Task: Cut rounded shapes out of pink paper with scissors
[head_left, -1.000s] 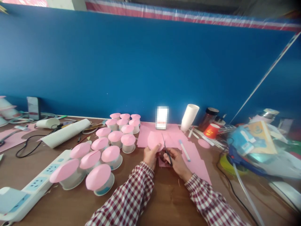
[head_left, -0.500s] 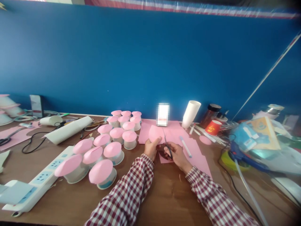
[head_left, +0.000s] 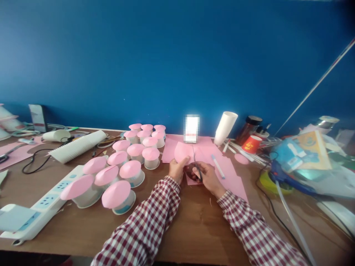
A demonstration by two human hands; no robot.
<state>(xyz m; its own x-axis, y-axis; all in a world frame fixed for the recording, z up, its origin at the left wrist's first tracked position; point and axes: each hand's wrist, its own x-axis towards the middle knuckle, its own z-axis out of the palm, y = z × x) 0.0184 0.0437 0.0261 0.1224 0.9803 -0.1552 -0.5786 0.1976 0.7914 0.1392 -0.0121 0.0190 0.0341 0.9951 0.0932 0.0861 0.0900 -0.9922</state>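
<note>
My left hand [head_left: 177, 169] pinches a rounded piece of pink paper [head_left: 183, 150] between thumb and fingers, a little above the table. Close beside it, my right hand [head_left: 209, 176] is closed around the handles of dark scissors [head_left: 197, 170]. The blades point away from me and lie at the right edge of the paper. Pink sheets [head_left: 206, 146] are spread under and behind both hands. A white marker [head_left: 218, 167] with a blue end rests on them to the right.
Several paper cups topped with pink paper cones [head_left: 116, 194] stand to the left. A white power strip [head_left: 47, 203] lies farther left, with stacked cups [head_left: 79, 146] behind it. At right are a white cup stack [head_left: 226, 128], a red cup [head_left: 252, 144] and a blue glue gun [head_left: 291, 181].
The whole view has shifted slightly, so the table things sit a bit higher in it. Both hands keep their grips on the paper and scissors, with little other movement.
</note>
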